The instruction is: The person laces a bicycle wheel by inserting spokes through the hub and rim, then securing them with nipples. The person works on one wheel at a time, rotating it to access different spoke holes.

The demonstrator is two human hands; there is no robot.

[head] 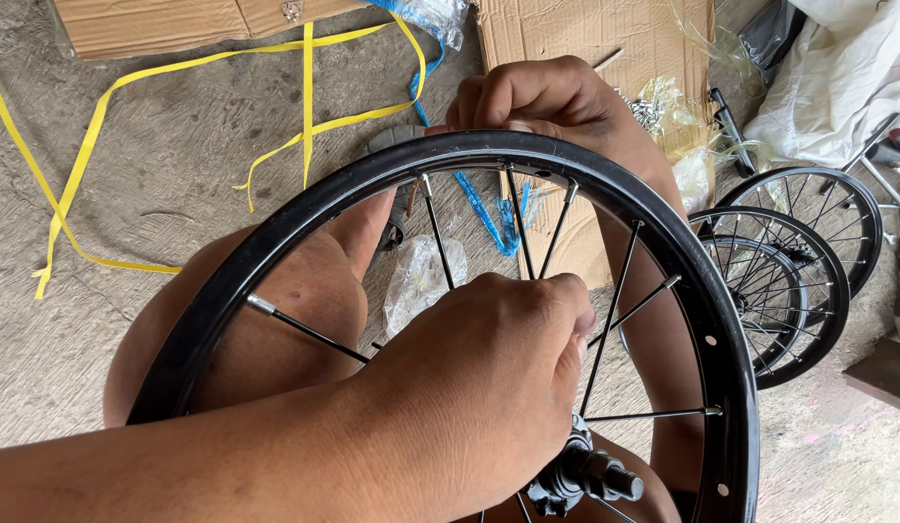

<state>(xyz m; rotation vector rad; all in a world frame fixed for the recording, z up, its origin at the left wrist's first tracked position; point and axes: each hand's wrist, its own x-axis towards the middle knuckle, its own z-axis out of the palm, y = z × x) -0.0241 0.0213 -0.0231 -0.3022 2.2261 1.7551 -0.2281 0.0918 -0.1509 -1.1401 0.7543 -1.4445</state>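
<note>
Black bicycle wheel rim [721, 320], stiff and light by the look, rests across the knees; right hand [556, 102] curls onto its twelve-o'clock edge, left hand [488, 378] fingers pinching a thin spoke [523, 232] mid-wheel.

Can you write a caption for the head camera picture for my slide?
Two hands lace thin spokes into a black bicycle rim: the left hand pinches a spoke, the right hand grips the rim's top.

Left hand [469, 407]: forearm enters from lower left, wrist straight, back of hand to camera, fingers curled in, tips pinched together at upper right of fist
Right hand [551, 102]: farther out, above left fingertips, knuckles up, fingers bent downward in closed pinch, forearm running down right side
</note>
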